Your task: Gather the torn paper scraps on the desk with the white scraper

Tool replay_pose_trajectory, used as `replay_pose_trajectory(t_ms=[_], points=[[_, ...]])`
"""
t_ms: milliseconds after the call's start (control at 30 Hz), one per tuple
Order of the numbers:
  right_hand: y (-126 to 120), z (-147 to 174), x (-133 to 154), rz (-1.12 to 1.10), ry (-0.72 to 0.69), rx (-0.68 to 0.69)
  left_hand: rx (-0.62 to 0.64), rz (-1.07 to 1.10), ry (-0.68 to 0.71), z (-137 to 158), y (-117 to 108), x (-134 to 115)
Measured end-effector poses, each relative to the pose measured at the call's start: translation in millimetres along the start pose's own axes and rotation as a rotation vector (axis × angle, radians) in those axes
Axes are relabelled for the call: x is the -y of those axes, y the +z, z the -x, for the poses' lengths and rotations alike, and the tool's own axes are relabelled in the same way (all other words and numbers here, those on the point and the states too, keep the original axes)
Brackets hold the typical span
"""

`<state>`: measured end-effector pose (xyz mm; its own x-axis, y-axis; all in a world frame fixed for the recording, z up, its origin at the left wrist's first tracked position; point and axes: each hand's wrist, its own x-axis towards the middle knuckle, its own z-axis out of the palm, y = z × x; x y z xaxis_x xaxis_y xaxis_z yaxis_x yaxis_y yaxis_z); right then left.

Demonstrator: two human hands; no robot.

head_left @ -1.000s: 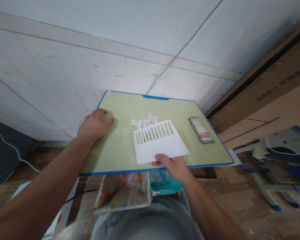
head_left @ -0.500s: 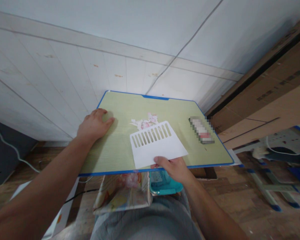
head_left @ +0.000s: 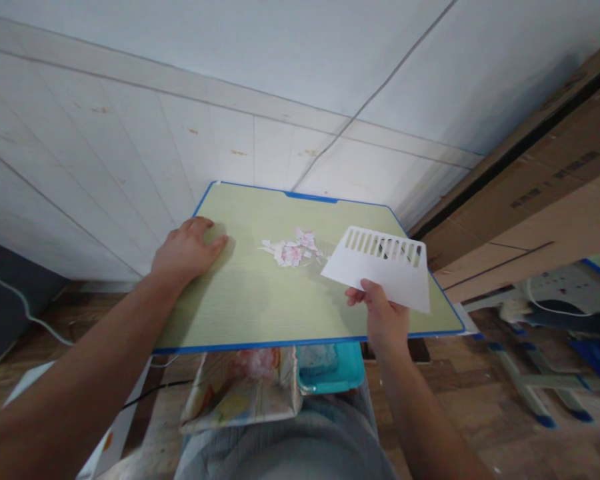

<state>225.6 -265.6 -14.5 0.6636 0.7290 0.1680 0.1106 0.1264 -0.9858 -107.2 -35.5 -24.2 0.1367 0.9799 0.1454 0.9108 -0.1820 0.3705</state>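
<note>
My right hand [head_left: 383, 313] grips the lower edge of a white slotted card [head_left: 380, 268], thumb on top, and holds it over the right part of the table. A row of long slots runs along the card's far edge. Through the slots a dark item shows, mostly hidden. A small heap of torn pink-and-white paper scraps [head_left: 291, 252] lies mid-table, left of the card. My left hand [head_left: 187, 252] rests on the table's left side, fingers apart, holding nothing.
The light green tabletop [head_left: 260, 307] has a blue rim and stands against a white wall. Cardboard boxes [head_left: 530, 193] stand at the right. Below the front edge are a turquoise basin [head_left: 333, 381] and a patterned box [head_left: 245, 393]. A cable [head_left: 350, 121] hangs down the wall.
My right hand has carried the slotted card from the table's front middle to the right, off the paper scraps and over the dark item. My left hand has stayed in place.
</note>
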Motion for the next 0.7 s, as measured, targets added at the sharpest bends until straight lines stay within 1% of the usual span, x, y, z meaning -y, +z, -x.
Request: replay_pose_trajectory(t_ms=[100, 200, 267, 400, 533, 633, 700], points=[[-13.9, -15.5, -8.1, 0.064, 0.016, 0.005, -0.016, 0.008, -0.006, -1.3, 2.4, 1.6], [-16.8, -25.0, -14.3, 0.104, 0.060, 0.057, -0.025, 0.023, 0.015, -1.8, 3.1, 2.5], [-11.4, -29.2, -16.4, 0.110, 0.058, 0.092, -0.029, 0.037, 0.025, -1.8, 3.3, 3.2], [7.7, -37.1, -15.2, 0.123, 0.023, 0.172, -0.024, 0.037, -0.001, -1.8, 3.5, 4.4], [24.6, -42.8, -12.0, 0.140, 0.013, 0.253, -0.021, 0.027, 0.009, -2.2, 2.0, 3.6], [30.3, -43.9, -12.8, 0.162, 0.019, 0.300, -0.018, 0.017, 0.021, -2.2, 0.3, 2.4], [30.2, -43.9, -14.8, 0.174, 0.025, 0.305, -0.021, 0.015, 0.025, -2.1, -0.3, 2.1]])
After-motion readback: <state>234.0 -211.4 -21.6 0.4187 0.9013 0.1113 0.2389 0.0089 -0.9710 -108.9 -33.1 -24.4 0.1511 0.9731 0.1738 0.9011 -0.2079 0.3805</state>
